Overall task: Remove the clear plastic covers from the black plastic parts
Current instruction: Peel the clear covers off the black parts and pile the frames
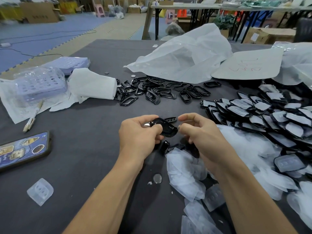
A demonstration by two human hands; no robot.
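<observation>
My left hand (139,132) grips a black plastic part (166,126) above the middle of the dark table (81,174). My right hand (200,130) hovers just right of that part with thumb and forefinger curled close together; whether it pinches a clear film is not visible. A stack of black parts wearing clear covers (266,115) lies to the right. Bare black parts (158,91) are heaped farther back. Removed clear covers (187,176) pile up under my right forearm.
A phone (23,151) lies at the left, a single clear cover (40,191) near the front left, and a coin cell (157,178) between my arms. Purple trays (40,83), white paper (92,84) and large plastic bags (185,54) occupy the back of the table.
</observation>
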